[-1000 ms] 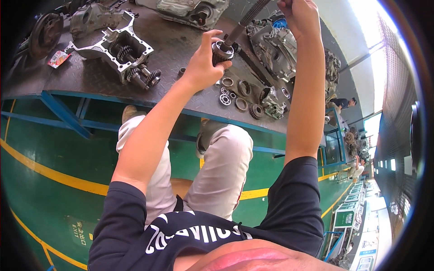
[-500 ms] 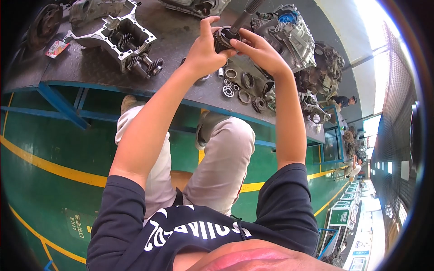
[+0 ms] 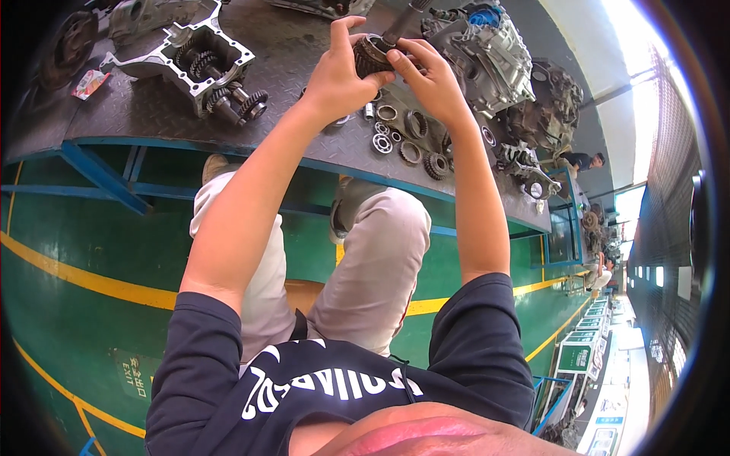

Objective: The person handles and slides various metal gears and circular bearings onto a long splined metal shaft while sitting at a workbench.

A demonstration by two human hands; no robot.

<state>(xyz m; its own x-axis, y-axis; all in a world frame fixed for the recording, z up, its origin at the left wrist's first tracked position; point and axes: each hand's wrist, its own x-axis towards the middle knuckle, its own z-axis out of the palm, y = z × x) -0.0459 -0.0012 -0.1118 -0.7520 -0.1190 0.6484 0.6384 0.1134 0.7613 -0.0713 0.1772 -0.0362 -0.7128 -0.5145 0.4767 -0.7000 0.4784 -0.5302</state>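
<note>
Both hands' grip (image 3: 384,64) encloses a gear (image 3: 369,55) above a red packet (image 3: 89,83).

The person is wearing a dark navy short-sleeved shirt (image 3: 334,387) with white lettering across the chest, light beige trousers (image 3: 372,251), and bare forearms.

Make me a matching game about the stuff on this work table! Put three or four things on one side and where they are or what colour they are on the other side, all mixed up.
Things:
1. dark gear on a shaft
2. open metal casing with gears
3. loose rings and bearings
4. small red and green packet

Places or states:
A. lying near the table's left end
B. held in both hands
C. spread on the table below the hands
D. standing left of the left hand, silver-grey

Right pairs: 1-B, 2-D, 3-C, 4-A
</note>
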